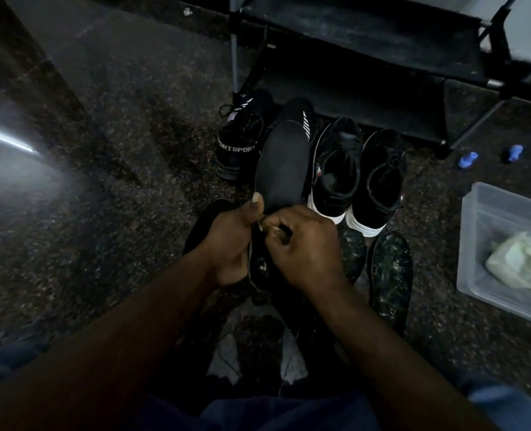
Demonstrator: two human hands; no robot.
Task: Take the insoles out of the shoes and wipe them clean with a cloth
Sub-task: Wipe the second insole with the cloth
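A black insole (284,164) stands up in the middle of the head view. My left hand (231,244) grips its near end, thumb on its face. My right hand (304,247) is curled tight against that same end, and a small pale scrap of cloth (265,227) shows between the two hands. Behind the insole stand two black knit shoes, one marked SPORT (242,135) and one half hidden (301,115). To their right sit two black shoes with white heels (338,169) (380,181). Two more insoles lie on the floor, one at right (390,275) and one under my left wrist (206,219).
A clear plastic tub (482,244) at the right holds a crumpled pale green cloth (519,261). A black shoe rack (366,51) stands at the back. Two small blue objects (468,159) (514,152) lie on the speckled dark floor (118,150).
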